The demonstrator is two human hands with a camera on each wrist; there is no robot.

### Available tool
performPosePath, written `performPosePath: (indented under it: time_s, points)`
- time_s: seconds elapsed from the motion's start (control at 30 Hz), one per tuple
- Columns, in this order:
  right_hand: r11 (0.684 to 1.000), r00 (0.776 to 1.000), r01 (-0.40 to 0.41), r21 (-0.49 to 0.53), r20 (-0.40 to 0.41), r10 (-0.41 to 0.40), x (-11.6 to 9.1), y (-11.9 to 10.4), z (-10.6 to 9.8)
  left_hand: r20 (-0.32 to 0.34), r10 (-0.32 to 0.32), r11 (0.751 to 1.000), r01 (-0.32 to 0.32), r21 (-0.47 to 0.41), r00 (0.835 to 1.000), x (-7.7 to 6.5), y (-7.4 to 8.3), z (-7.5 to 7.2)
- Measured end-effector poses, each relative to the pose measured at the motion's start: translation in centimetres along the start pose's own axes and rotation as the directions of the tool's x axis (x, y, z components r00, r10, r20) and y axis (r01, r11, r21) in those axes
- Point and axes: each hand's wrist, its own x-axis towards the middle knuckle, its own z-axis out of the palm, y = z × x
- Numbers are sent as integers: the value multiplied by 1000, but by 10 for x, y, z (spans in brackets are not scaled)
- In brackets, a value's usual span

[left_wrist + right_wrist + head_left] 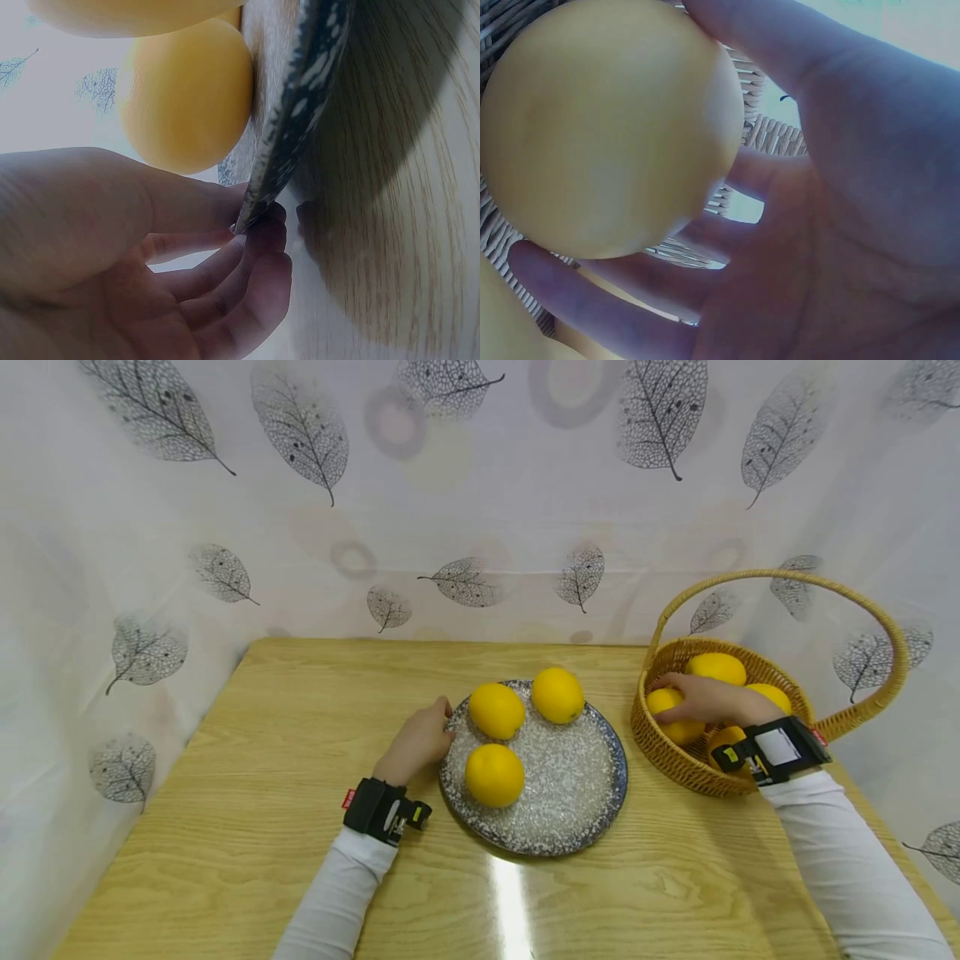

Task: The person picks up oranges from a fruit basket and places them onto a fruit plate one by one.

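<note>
My left hand [420,741] pinches the left rim of a round speckled grey plate [573,777] with a dark edge. In the left wrist view, the thumb lies over the rim of the plate [281,139] and the fingers are curled beneath it. On the plate sit three yellow lemons, one at the back [557,695], one at the left [497,710] and one nearer the front [495,775]. My right hand [708,697] reaches into a wicker basket [675,766] and grips a lemon [607,127], thumb on one side and fingers around the other.
More lemons lie in the basket, one at the back [716,667] and others partly hidden by my right hand and wrist. The basket's tall handle [780,574] arches over it. A leaf-patterned curtain [300,568] hangs behind the wooden table [255,760].
</note>
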Motion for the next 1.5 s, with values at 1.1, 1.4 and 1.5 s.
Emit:
performPosePath:
  time_s: [1.1, 1.4, 1.5]
  points:
    - [986, 993, 111, -126, -37, -116, -7, -9, 0, 23, -4, 1000, 4, -8, 1000, -3, 2, -3]
    - [982, 994, 58, -178, -81, -74, -15, -17, -4, 24, -7, 1000, 7, -12, 1000, -2, 2, -3]
    - [982, 993, 44, -184, -98, -63, -21, -21, -6, 25, -7, 1000, 7, -11, 1000, -2, 3, -3]
